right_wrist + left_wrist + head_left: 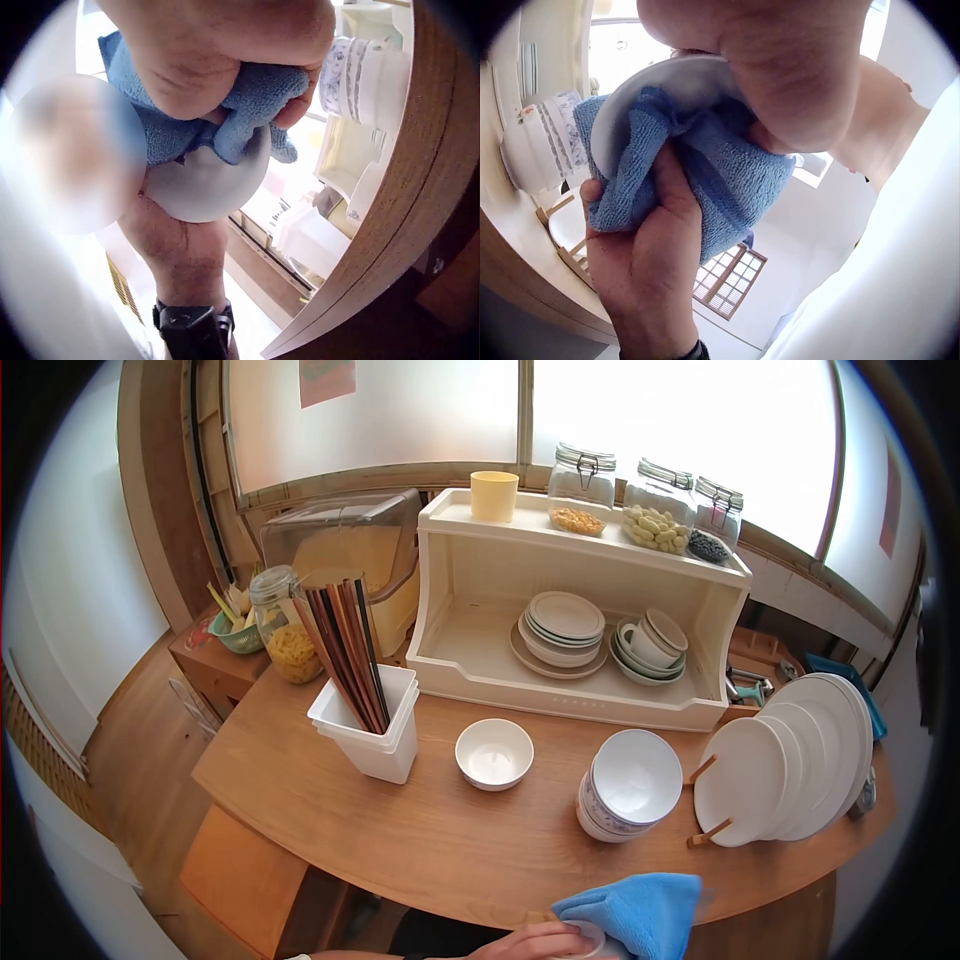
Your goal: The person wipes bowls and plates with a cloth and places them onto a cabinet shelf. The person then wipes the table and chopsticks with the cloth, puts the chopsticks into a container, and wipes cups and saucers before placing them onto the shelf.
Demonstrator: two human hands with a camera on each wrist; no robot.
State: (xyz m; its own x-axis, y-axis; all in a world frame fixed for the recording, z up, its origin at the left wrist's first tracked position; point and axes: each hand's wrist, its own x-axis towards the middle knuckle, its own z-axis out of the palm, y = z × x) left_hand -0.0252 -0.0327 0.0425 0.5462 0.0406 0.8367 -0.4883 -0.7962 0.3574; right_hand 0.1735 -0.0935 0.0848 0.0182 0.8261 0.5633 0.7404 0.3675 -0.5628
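Note:
My left hand [535, 942] grips a white bowl [214, 191] at the bottom edge of the head view. A blue cloth [640, 908] drapes over the bowl's other side. In the left wrist view my right hand [649, 251] holds this cloth, its fingers curled round the folds and a bunched part tucked inside the bowl's rim. The bowl is tilted on its side between both hands, held in the air beside the table's front edge. In the head view, the cloth hides my right hand.
A stack of patterned bowls [635, 785] and a single white bowl [494, 755] stand on the wooden table [330, 820]. White plates [745, 785] lean in a rack at right. A chopstick holder [385, 745] stands left, before a cream shelf [570, 705] with dishes and jars.

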